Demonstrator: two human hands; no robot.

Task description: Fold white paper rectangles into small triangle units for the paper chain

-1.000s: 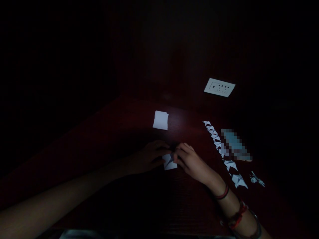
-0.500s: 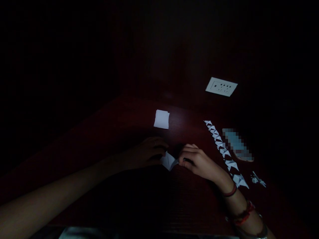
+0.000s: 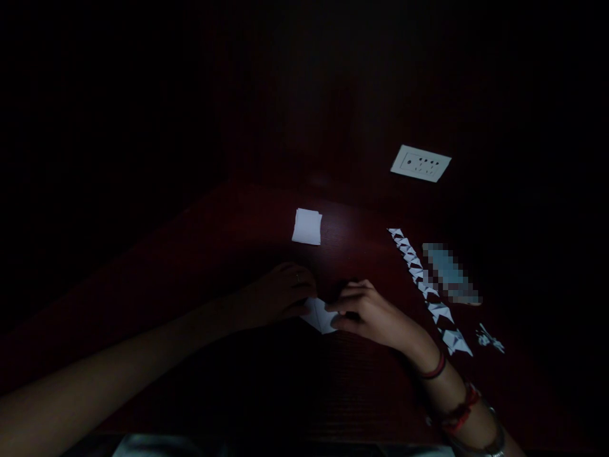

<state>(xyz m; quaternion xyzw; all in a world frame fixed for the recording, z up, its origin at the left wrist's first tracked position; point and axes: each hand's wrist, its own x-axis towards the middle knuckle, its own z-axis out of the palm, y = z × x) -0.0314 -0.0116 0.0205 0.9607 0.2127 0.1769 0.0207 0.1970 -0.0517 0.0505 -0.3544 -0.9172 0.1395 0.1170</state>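
On the dark red wooden table [image 3: 228, 254], my left hand [image 3: 280, 295] and my right hand [image 3: 368, 311] meet over a small white folded paper piece [image 3: 320, 315]. Each hand pinches one side of it, fingers curled, and the paper lies low on the table between them. A small stack of white paper squares [image 3: 307, 226] lies just beyond the hands. A row of several folded white triangle pieces [image 3: 425, 292] runs diagonally to the right of my right hand.
A white wall socket plate [image 3: 420, 164] sits on the dark panel at the back right. A blurred bluish object [image 3: 450, 274] lies beside the triangle row. A small crumpled paper bit [image 3: 490, 339] rests at the far right. The surroundings are very dark.
The paper piece has been turned and pressed flatter between my hands; my right hand has slid left over its edge. My left hand has hardly shifted.
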